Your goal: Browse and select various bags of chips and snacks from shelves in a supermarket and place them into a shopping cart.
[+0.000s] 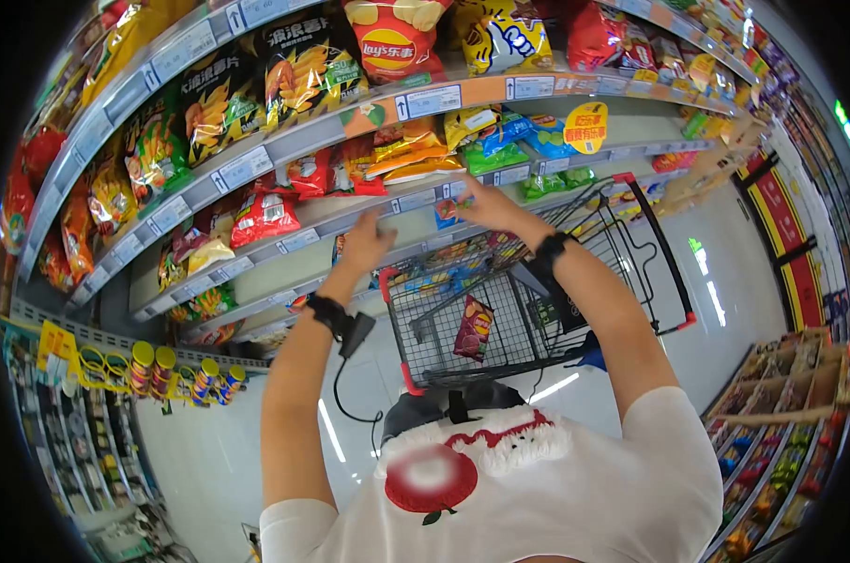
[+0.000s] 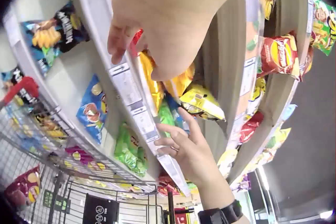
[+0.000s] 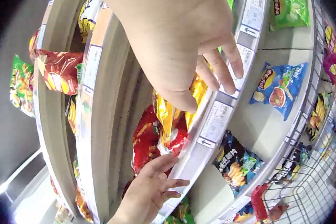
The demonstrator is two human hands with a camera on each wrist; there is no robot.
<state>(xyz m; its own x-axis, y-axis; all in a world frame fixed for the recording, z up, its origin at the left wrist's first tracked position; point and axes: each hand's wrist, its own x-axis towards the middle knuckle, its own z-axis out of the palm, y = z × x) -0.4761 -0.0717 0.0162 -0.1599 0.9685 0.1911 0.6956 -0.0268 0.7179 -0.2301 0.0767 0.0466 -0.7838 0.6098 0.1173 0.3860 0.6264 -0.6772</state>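
Note:
In the head view my left hand reaches toward the shelf front, fingers loosely bent and holding nothing. The right hand is at the shelf's price rail, right of the orange chip bags. From the right wrist view, its fingers extend over the price rail, and the thumb overlaps a golden-orange chip bag. Below it there, the left hand has spread fingers near a red bag. A yellow bag lies behind the right hand in the left wrist view.
A wire shopping cart stands between the body and the shelf, with a dark red chip bag in it. More chip bags, including a Lay's bag, fill the upper shelf. Canisters hang at the left.

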